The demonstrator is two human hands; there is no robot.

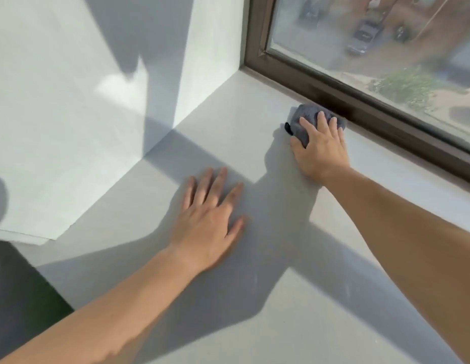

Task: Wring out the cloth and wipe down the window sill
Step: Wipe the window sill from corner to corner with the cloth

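Note:
A wide pale grey window sill [254,298] fills the lower part of the view. A bunched grey cloth [304,119] with a small black tag lies on the sill at the back, right against the dark window frame. My right hand [320,148] presses down on the cloth, fingers spread over it and thumb at its near side. My left hand [210,222] rests flat on the bare sill nearer to me, fingers apart, holding nothing.
The dark brown window frame [359,109] runs along the sill's back edge, with glass above it. A white side wall [123,88] closes the sill at the left. The sill's left front corner drops off near a dark green floor area [45,298].

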